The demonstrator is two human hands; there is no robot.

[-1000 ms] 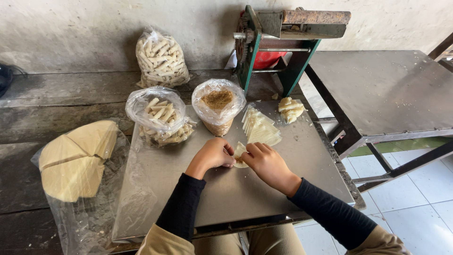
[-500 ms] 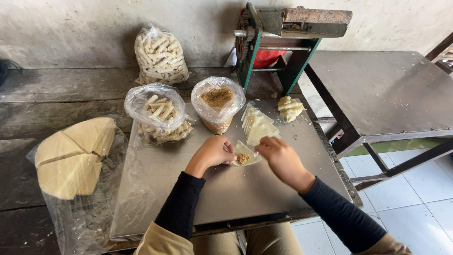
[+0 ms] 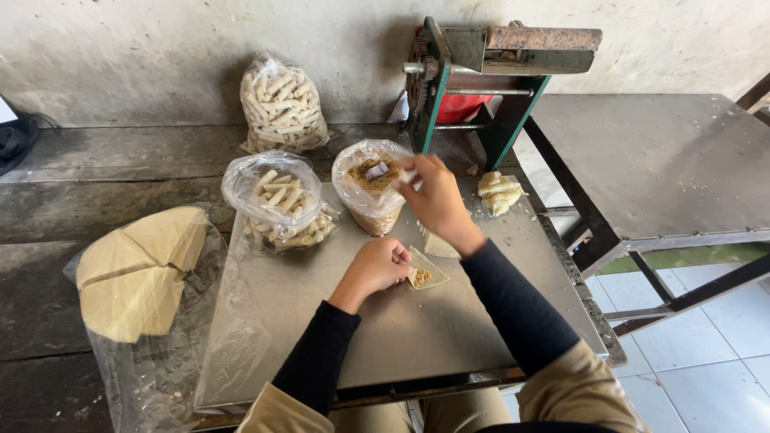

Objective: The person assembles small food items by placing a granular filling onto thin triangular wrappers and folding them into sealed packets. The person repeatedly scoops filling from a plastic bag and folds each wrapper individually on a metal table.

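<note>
Head view, the only one to report. My left hand (image 3: 377,269) rests on the metal tray (image 3: 321,321), fingers curled down on the near corner of a triangular wrapper (image 3: 429,269), pinning it flat. A small heap of brown filling (image 3: 419,277) lies on the wrapper just beside the fingertips.

Change noted: half a second ago my right hand (image 3: 437,200) was down at the wrapper beside the left. It is now up at the mouth of the filling bag (image 3: 370,184), fingers drawn together near a pale, spoon-like piece (image 3: 377,170) lying in the filling. I cannot tell whether they grip it. My judgement: the wrapper is being held in place while the right hand goes back to the filling, so it is not yet rolled.

Wrapper condition: thin, pale, lying flat, one point toward the tray's far edge, unfolded. It sits mid-tray, just in front of the wrapper stack (image 3: 437,243), which the right forearm partly hides.

Surroundings: an open bag of rolls (image 3: 281,200) left of the filling bag; a fuller, closed bag (image 3: 282,104) behind it by the wall; large pale wedges (image 3: 132,273) on plastic at the left; a small pile of pale pieces (image 3: 499,192) on the tray's far right corner; a green-framed machine (image 3: 481,72) behind.
</note>
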